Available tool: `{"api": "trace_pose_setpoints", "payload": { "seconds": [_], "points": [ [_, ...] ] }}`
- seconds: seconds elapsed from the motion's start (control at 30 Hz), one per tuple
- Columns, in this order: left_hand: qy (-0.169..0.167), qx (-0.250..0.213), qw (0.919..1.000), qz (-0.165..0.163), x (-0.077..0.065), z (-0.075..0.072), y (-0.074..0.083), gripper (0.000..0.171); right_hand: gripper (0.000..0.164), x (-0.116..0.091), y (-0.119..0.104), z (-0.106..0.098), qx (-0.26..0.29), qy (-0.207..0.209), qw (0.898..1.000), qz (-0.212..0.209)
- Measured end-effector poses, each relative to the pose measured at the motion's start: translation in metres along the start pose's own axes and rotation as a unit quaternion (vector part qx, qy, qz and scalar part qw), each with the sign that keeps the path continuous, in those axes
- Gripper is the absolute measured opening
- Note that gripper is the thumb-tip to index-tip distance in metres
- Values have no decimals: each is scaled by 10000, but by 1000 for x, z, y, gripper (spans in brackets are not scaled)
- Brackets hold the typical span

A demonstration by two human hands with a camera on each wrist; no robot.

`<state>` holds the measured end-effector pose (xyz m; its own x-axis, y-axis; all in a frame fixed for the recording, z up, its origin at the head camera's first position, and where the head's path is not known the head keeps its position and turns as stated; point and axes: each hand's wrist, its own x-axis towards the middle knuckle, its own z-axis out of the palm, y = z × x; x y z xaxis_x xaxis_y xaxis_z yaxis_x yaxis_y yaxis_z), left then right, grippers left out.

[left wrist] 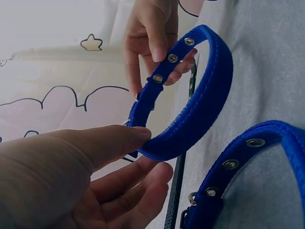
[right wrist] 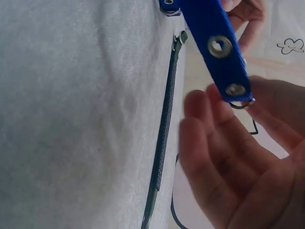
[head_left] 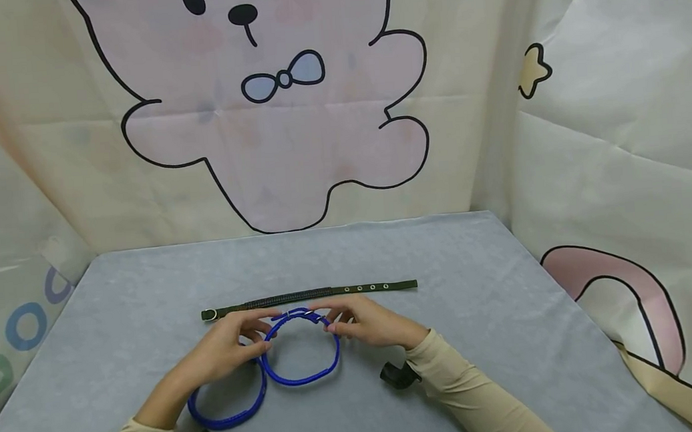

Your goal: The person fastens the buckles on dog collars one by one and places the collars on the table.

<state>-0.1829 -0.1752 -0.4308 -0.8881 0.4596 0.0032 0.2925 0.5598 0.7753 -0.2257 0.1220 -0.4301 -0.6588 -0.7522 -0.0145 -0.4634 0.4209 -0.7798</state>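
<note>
In front of the green strap [head_left: 303, 295], my left hand [head_left: 234, 344] and right hand [head_left: 368, 319] pinch a blue collar [left wrist: 209, 102], apparently supporting its loop.

Behind the held collar [head_left: 300, 382] lay a strap [head_left: 309, 295]; front-left, a second collar [head_left: 226, 423]; left, the left hand [head_left: 228, 345]; right, the right hand [head_left: 368, 321].

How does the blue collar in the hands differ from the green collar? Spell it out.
Colour: the blue collar is bright blue; the green collar is dark green.
Shape: the blue collar forms a loop; the green collar lies nearly straight.
Support: left hand and right hand hold the blue collar; the green collar rests on the table.
Shared: metal eyelets.
</note>
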Motion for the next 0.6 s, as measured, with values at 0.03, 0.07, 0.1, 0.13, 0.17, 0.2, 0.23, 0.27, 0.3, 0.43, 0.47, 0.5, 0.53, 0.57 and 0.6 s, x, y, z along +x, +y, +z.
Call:
{"api": "trace_pose_setpoints", "payload": {
  "seconds": [0.03, 0.07, 0.1, 0.13, 0.17, 0.2, 0.23, 0.27, 0.3, 0.43, 0.47, 0.5, 0.53, 0.57, 0.6],
  "points": [
    [-18, 34, 10000, -15, 0, 0, 0, 48, 47, 0, 0, 0, -15, -60, 10000, -8],
    [-28, 61, 10000, -21, 0, 1, -1, 47, 47, 0, 0, 0, -19, -115, 9999, 8],
    [-49, 69, 10000, -2, 0, 1, -1, 47, 47, 0, 0, 1, -40, -164, 9999, 30],
    [-64, 69, 10000, 15, 0, 2, -2, 47, 47, 0, 1, 0, -65, -209, 9998, 27],
    [-89, 51, 9999, 47, 0, 2, -2, 47, 47, 1, 1, 1, -77, -257, 9996, 31],
    [-105, 26, 9999, 96, 0, 2, -3, 47, 47, 1, 2, 1, -71, -304, 9995, 27],
    [-146, 6, 9998, 119, 0, 3, -3, 47, 47, 2, 3, 1, -69, -350, 9993, 54],
    [-194, -21, 9997, 168, 1, 3, -3, 46, 47, 2, 3, 1, -61, -392, 9992, 92],
    [-254, -57, 9994, 210, 1, 3, -4, 47, 47, 2, 4, 1, -49, -436, 9989, 132],
    [-481, -129, 9984, 255, 2, 5, -5, 47, 44, 2, 4, 2, -42, -619, 9975, 347],
    [-524, -132, 9982, 265, 2, 6, -5, 47, 44, 2, 4, 3, -56, -668, 9970, 388],
    [-574, -127, 9979, 263, 2, 6, -6, 47, 43, 2, 4, 3, -81, -715, 9965, 435],
    [-620, -126, 9977, 247, 2, 7, -6, 47, 42, 2, 4, 4, -105, -757, 9960, 458],
    [-671, -139, 9974, 230, 2, 7, -6, 48, 42, 2, 4, 5, -124, -798, 9956, 484],
    [-713, -148, 9971, 209, 2, 8, -6, 47, 41, 2, 4, 6, -160, -829, 9952, 487]
  ]
}}
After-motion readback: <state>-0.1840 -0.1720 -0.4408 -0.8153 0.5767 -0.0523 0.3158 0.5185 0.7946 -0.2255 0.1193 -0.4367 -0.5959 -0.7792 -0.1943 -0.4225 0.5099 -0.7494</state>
